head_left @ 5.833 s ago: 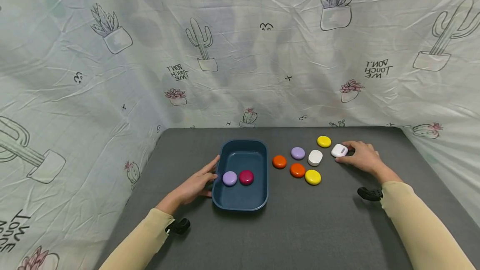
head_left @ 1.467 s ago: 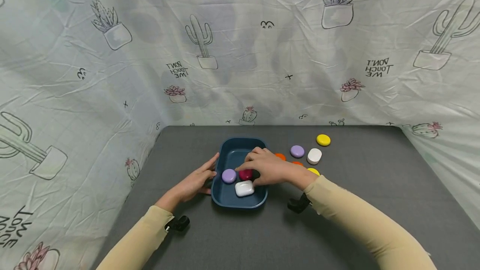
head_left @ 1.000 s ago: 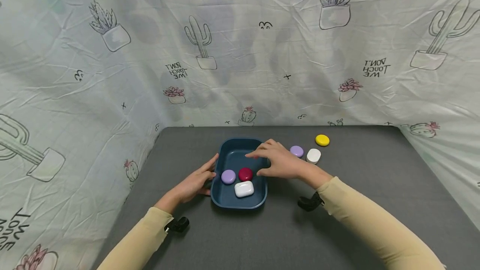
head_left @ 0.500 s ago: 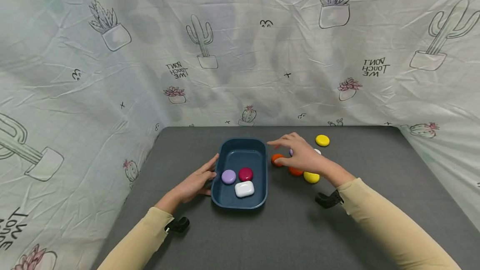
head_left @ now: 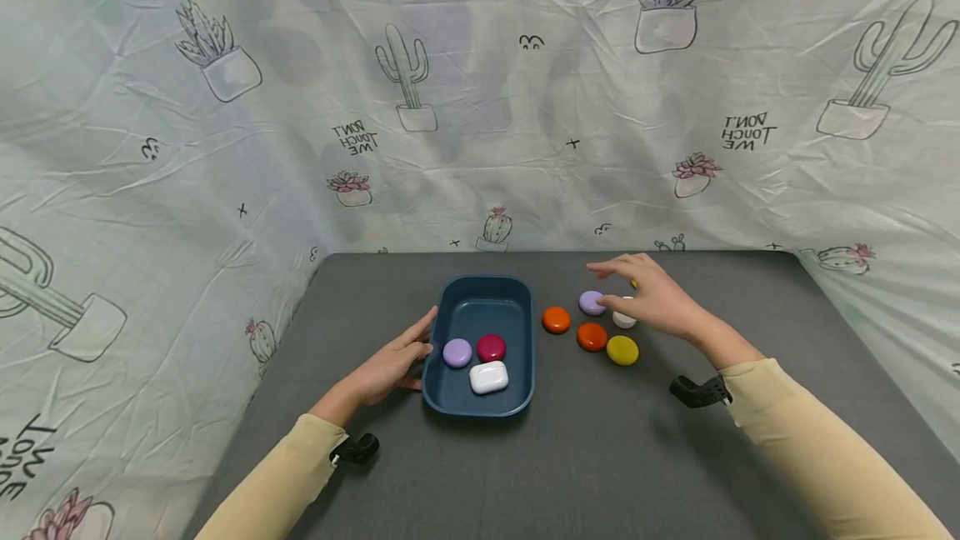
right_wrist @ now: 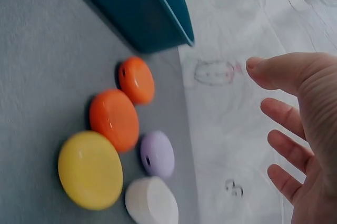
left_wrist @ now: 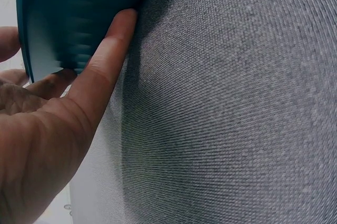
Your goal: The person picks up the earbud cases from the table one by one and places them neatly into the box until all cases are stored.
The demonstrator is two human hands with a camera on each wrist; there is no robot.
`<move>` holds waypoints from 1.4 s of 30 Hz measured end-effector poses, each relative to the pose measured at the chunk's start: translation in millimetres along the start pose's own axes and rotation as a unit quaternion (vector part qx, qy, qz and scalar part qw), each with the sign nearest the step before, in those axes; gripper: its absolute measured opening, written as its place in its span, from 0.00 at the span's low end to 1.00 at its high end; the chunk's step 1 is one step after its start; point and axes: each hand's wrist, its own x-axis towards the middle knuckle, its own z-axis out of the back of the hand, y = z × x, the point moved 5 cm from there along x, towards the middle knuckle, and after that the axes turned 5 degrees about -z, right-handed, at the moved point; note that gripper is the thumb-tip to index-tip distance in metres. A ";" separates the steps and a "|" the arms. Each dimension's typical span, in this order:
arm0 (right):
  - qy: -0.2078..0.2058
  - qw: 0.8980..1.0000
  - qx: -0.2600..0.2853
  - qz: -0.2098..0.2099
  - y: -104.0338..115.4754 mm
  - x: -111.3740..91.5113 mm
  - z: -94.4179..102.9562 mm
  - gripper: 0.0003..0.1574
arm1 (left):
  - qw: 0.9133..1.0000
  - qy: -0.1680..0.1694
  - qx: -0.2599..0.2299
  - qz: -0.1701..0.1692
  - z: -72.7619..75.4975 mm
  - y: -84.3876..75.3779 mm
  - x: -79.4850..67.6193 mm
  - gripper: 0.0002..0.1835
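My left hand [head_left: 384, 369] rests with extended fingers against the left wall of a dark blue tray [head_left: 486, 315]; the left wrist view shows the thumb [left_wrist: 102, 68] along its outer side. In the tray lie a lilac round piece [head_left: 457, 353], a crimson round piece [head_left: 491, 348] and a glossy white rounded-rectangular piece [head_left: 489, 377]. My right hand [head_left: 656, 298], fingers spread and holding nothing, hovers over a lilac piece [head_left: 591, 302] and a white piece [head_left: 624, 319], partly covering both. The right wrist view shows a dark slot in the lilac piece [right_wrist: 157, 154].
Between tray and right hand lie two orange round pieces, one nearer the tray [head_left: 556, 320] and one beside it [head_left: 592, 337], with a yellow piece [head_left: 622, 350] close by. Another yellow piece [head_left: 634, 283] is mostly hidden behind the right hand. A grey cloth [head_left: 570, 457] covers the table; a printed curtain [head_left: 480, 107] hangs behind.
The white rounded-rectangular piece went from the right side into the tray, where my right hand let it go. That hand has since withdrawn rightward over the loose pieces. The left hand stays at the tray.
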 end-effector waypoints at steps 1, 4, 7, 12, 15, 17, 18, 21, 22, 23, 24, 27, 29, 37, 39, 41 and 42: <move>-0.006 1.000 -0.001 -0.005 -3.7 -0.8 2.8 0.34 | 1.000 0.001 -0.001 -0.001 -0.1 -0.1 0.0 0.36; -0.025 1.000 0.001 -0.019 -14.6 -3.7 11.0 0.34 | 1.000 0.003 -0.001 -0.002 0.2 0.2 0.1 0.36; -0.039 0.999 -0.005 -0.036 -24.9 -6.8 17.7 0.34 | 1.000 0.003 0.001 -0.003 1.0 1.1 0.2 0.36; -0.050 0.996 -0.009 -0.068 -38.9 -12.0 26.2 0.36 | 1.000 0.006 0.002 -0.006 1.5 1.8 -0.5 0.35; -0.053 0.996 -0.014 -0.076 -45.9 -11.4 30.0 0.36 | 1.000 0.008 0.003 -0.007 2.9 1.7 0.9 0.35; -0.053 0.995 -0.018 -0.081 -50.4 -11.1 32.1 0.36 | 1.000 0.009 0.003 -0.008 3.9 1.8 2.1 0.35; -0.055 0.995 -0.018 -0.085 -52.7 -10.9 33.1 0.36 | 1.000 0.010 0.003 -0.009 4.4 1.9 2.7 0.35; -0.060 0.993 -0.023 -0.094 -59.3 -9.7 35.4 0.37 | 1.000 0.011 0.003 -0.011 6.3 2.4 5.1 0.35; -0.063 0.993 -0.024 -0.099 -61.7 -9.6 35.9 0.37 | 1.000 0.011 0.004 -0.011 7.1 2.7 5.8 0.35; -0.065 0.992 -0.026 -0.103 -64.2 -9.4 36.4 0.37 | 1.000 0.012 0.004 -0.011 7.8 3.0 6.5 0.35; -0.067 0.992 -0.026 -0.108 -66.6 -8.9 36.8 0.37 | 1.000 0.013 0.005 -0.012 8.6 3.2 7.3 0.35; -0.072 0.990 -0.030 -0.120 -73.9 -6.7 37.4 0.37 | 1.000 0.015 0.006 -0.012 10.6 3.2 9.3 0.35; -0.071 0.988 -0.031 -0.130 -79.7 -4.9 38.0 0.37 | 1.000 0.015 0.006 -0.011 9.7 1.8 9.1 0.35; -0.073 0.984 -0.046 -0.156 -102.0 3.2 34.7 0.39 | 1.000 0.009 0.005 -0.008 7.5 0.0 9.1 0.36; -0.071 0.984 -0.047 -0.160 -106.2 4.0 33.4 0.39 | 1.000 0.009 0.004 -0.007 6.8 -0.5 9.3 0.35; -0.068 0.983 -0.047 -0.163 -110.6 4.7 32.1 0.39 | 1.000 0.008 0.003 -0.006 6.0 -1.3 9.6 0.36; -0.067 0.983 -0.046 -0.164 -112.5 4.8 31.5 0.39 | 1.000 0.007 0.002 -0.005 5.5 -1.9 9.6 0.36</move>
